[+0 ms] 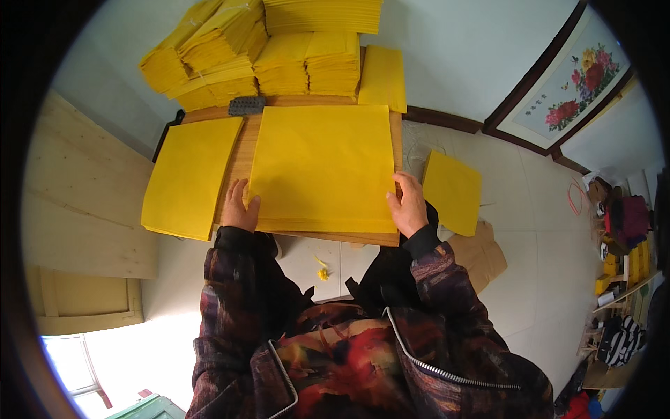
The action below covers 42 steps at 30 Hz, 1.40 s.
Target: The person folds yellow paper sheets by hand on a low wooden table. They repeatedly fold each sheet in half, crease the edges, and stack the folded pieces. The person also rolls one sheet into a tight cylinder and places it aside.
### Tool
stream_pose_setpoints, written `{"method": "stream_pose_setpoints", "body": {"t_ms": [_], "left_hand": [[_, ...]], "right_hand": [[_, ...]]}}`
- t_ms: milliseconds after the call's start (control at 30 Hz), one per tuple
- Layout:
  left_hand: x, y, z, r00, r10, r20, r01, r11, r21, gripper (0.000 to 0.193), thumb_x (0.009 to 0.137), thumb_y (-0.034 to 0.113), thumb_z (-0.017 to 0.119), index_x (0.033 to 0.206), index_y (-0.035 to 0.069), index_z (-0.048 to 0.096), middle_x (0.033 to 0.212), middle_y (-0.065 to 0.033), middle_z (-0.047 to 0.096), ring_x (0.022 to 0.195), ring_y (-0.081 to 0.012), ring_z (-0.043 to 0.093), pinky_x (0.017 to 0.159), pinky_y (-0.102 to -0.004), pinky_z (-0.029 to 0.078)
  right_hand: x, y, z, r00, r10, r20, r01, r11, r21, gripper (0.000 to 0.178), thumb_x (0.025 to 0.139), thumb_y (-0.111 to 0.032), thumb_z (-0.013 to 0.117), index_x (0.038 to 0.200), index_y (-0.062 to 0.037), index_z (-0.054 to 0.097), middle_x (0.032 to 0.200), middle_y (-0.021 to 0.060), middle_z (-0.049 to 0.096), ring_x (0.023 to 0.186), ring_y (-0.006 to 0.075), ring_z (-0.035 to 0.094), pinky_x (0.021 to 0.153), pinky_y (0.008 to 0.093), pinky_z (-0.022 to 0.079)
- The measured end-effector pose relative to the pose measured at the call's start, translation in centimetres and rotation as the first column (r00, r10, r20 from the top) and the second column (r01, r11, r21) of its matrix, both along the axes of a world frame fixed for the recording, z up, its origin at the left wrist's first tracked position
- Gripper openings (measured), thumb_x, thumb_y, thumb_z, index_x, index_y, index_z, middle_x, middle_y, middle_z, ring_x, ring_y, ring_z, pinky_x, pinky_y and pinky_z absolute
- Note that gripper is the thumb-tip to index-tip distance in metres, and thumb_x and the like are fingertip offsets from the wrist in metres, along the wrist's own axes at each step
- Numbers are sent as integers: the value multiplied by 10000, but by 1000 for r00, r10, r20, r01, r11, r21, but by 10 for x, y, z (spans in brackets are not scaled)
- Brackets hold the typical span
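Observation:
A broad stack of yellow sheets (321, 160) lies on the wooden table (244, 155) right before me, its layered front edge near the table's front. My left hand (241, 208) is at the stack's lower left edge, fingers apart and thumb toward the sheets. On the opposite side my right hand (410, 206) touches the right edge, its thumb and fingers spread. Neither hand is wrapped round anything. Left of the middle stack, another yellow stack (190, 178) lies at a slant, partly past the table's edge.
Tall yellow bundles (283, 59) fill the table's back, with a dark grey block (246, 105) before them. More yellow sheets (452, 192) stand low at the right, near brown cardboard (481, 258). Yellow scraps (322, 271) lie on the floor. A cluttered shelf (624, 272) stands far right.

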<state>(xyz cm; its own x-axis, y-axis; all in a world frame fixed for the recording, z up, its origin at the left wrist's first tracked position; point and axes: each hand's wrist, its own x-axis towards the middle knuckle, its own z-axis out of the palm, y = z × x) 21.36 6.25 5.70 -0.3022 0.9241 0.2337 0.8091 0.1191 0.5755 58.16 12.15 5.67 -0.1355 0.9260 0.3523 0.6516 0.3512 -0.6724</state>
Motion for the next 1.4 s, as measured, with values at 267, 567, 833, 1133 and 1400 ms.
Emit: {"method": "stream_pose_setpoints", "body": {"t_ms": [267, 567, 833, 1133, 1400], "left_hand": [[-42, 40, -49, 859, -6, 512, 12, 1000, -7, 510, 833, 151, 611, 1290, -45, 497, 1165, -207, 625, 1062, -262, 621, 899, -331, 483], [-35, 43, -56, 830, 4, 558, -2, 1000, -4, 477, 871, 193, 605, 1273, -45, 509, 1137, -159, 645, 1037, -228, 628, 900, -312, 477], [-19, 25, -34, 904, 62, 424, -83, 996, 32, 461, 854, 128, 620, 1286, 4, 515, 1212, -137, 597, 1099, -246, 573, 931, -343, 458], [54, -53, 9, 918, -248, -308, 220, 968, -123, 569, 756, 340, 745, 1272, 183, 560, 1428, -97, 402, 1315, -319, 368, 1065, -503, 302], [55, -63, -2, 868, -332, -370, 295, 943, -154, 824, 663, 329, 801, 1393, 219, 435, 1463, -91, 360, 1355, -320, 317, 1105, -475, 260]], "right_hand": [[-2, 7, -10, 994, -25, -107, 18, 997, -72, 418, 813, -82, 641, 1198, 17, 511, 1142, 222, 550, 1061, 391, 542, 926, 422, 443], [-2, 5, -14, 993, -22, -115, 6, 990, -138, 418, 843, -79, 615, 1229, 15, 489, 1210, 211, 526, 1136, 358, 510, 989, 399, 410], [1, 4, -17, 995, -27, -96, 15, 992, -125, 424, 841, -100, 617, 1233, -4, 487, 1229, 209, 526, 1145, 370, 500, 993, 402, 403], [-15, -33, 14, 990, 97, 104, -117, 972, 205, 325, 776, -12, 628, 1094, -1, 560, 1192, 162, 553, 1134, 346, 505, 981, 418, 414], [-30, -37, 18, 916, 277, 289, -312, 947, 80, 155, 752, -19, 628, 904, -41, 642, 1028, 97, 582, 979, 316, 542, 841, 411, 459]]}}
